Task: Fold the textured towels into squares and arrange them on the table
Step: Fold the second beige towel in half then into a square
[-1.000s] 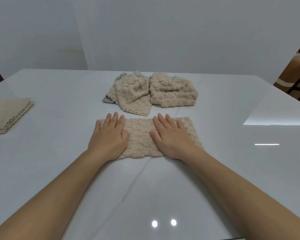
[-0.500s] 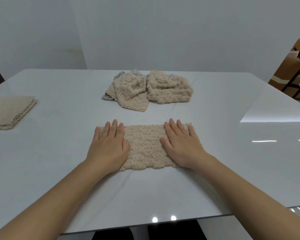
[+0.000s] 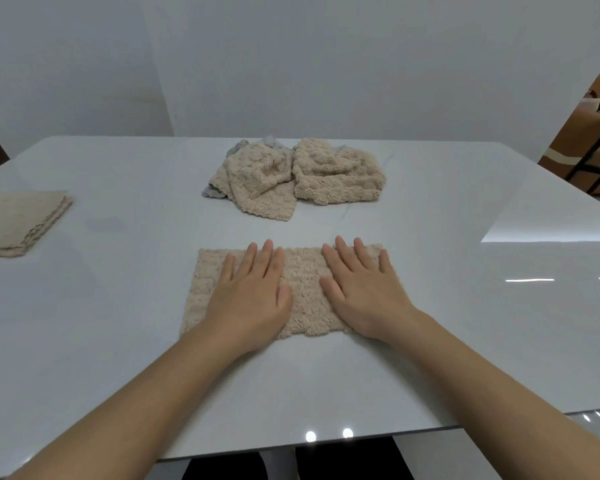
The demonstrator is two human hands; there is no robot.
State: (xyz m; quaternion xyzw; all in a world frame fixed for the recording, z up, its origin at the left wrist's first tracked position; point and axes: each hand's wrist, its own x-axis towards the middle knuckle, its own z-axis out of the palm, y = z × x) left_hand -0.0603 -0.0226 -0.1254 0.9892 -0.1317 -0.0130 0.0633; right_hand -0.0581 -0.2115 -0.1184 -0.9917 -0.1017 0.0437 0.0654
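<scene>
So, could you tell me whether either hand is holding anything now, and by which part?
Nothing is held. The left hand and right hand lie flat, fingers straight, pressing down on the folded towel.

Towel pile (image 3: 295, 180) behind flat towel (image 3: 305, 292)

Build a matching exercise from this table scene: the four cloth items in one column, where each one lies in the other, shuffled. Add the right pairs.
Things
1. flat beige textured towel
2. stack of folded beige towels
3. crumpled heap of beige textured towels
4. grey cloth

Places
A. at the left edge of the glossy white table
B. peeking out at the heap's left side, partly covered
C. far middle of the table, no hand on it
D. pressed under the left hand and right hand

Pairs: 1-D, 2-A, 3-C, 4-B
</scene>
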